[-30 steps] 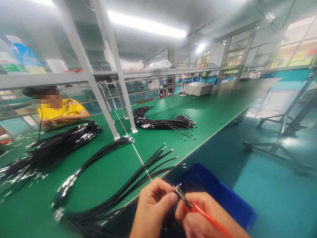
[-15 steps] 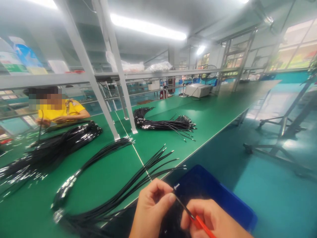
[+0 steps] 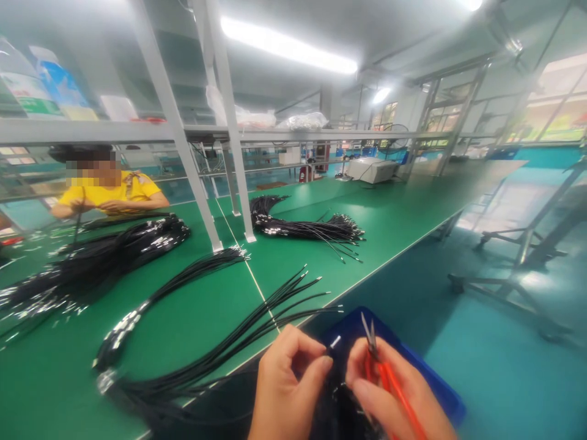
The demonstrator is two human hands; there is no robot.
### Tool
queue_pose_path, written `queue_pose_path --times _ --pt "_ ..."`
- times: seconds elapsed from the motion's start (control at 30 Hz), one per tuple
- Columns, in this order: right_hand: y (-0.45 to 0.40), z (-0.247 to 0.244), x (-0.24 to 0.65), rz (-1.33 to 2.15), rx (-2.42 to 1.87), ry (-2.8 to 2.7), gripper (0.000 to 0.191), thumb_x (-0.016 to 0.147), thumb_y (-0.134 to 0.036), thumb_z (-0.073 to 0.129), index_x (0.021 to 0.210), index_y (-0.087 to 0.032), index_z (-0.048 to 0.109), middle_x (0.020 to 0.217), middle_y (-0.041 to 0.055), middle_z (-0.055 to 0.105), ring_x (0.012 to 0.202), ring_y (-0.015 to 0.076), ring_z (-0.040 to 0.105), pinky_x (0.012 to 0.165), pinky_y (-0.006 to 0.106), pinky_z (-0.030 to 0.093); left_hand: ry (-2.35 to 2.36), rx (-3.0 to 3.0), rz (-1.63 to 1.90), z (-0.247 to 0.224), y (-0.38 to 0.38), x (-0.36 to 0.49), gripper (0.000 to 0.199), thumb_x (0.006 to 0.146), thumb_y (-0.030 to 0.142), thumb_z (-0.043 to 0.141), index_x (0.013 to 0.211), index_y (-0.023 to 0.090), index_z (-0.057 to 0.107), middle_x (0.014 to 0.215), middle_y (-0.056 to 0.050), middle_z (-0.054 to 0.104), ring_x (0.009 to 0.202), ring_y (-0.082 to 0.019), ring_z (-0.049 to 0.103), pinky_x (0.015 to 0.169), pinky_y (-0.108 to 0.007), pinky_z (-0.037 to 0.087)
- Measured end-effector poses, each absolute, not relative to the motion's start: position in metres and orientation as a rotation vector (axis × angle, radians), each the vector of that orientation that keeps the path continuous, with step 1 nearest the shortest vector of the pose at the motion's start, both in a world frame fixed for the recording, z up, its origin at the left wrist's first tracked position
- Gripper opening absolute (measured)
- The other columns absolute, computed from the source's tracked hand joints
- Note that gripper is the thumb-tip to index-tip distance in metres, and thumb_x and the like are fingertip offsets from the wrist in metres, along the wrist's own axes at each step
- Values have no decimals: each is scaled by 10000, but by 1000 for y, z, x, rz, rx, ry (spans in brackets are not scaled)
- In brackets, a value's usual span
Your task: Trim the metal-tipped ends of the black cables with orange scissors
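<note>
My left hand (image 3: 293, 382) pinches a black cable near its end. The cable's pale tip (image 3: 336, 342) sticks out past the thumb and forefinger. To the right, my right hand (image 3: 397, 391) is closed around small scissors (image 3: 369, 333) with orange-red handles. Their pointed blades face up, slightly parted, and stand apart from the cable. Beside my left hand, a bundle of black cables (image 3: 220, 354) curves over the green table (image 3: 192, 330), with several loose ends reaching past its edge. Below both hands is a blue bin (image 3: 426, 379) with dark contents that I cannot make out.
More black cable bundles (image 3: 312, 227) lie farther along the table, and a large pile (image 3: 114, 256) is at the left. White shelf posts (image 3: 233, 153) rise from the tabletop. Across it sits a person in a yellow top (image 3: 110, 195). A wheeled metal frame (image 3: 513, 244) stands at right.
My right hand has swung the scissors away from the cable, so their blades now point upward instead of lying against it. My left hand keeps its pinch, with the cable tip showing more.
</note>
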State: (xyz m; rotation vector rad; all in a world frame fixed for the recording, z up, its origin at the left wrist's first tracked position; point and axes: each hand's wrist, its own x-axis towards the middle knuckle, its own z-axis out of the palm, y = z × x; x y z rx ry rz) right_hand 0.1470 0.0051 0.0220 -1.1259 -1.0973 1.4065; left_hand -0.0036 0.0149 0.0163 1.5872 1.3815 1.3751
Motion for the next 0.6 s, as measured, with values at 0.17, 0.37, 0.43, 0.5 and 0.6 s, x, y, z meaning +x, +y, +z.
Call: queue_pose_path --times 0.17,0.37,0.43,0.5,0.6 --pt "7 25 130 1203 -1204 -917 293 685 -442 730 819 -223 588 629 -38 571 524 124 486 475 205 399 1487 1780 1495 7 9 14 154 800 148 565 657 205 558 634 30 526 591 -137 499 558 -234 385" --pt "16 4 124 880 -1322 -1067 226 702 -360 699 795 -238 534 635 -41 571 558 150 549 515 228 451 1601 2251 1536 -10 8 22 200 877 94 496 724 193 576 651 -7 544 611 -171 488 568 -283 367" --pt "13 0 121 668 -1418 -1158 164 725 -319 657 822 -246 547 657 -27 608 573 159 571 544 239 454 1627 2361 1518 -15 10 22 197 871 83 509 722 191 577 626 -4 539 584 -170 481 554 -286 367" --pt "8 0 117 505 -1444 -1205 101 750 -292 607 830 -253 561 659 -24 624 567 157 569 559 242 447 1644 2380 1495 -18 13 21 199 862 73 514 712 191 574 615 0 538 573 -167 487 545 -282 375" --pt "1 7 120 569 -1345 -1258 84 729 -287 614 792 -253 571 644 -27 604 544 150 545 553 239 444 1628 2236 1448 -18 17 16 188 838 62 522 712 192 573 658 -1 563 614 -164 530 554 -266 405"
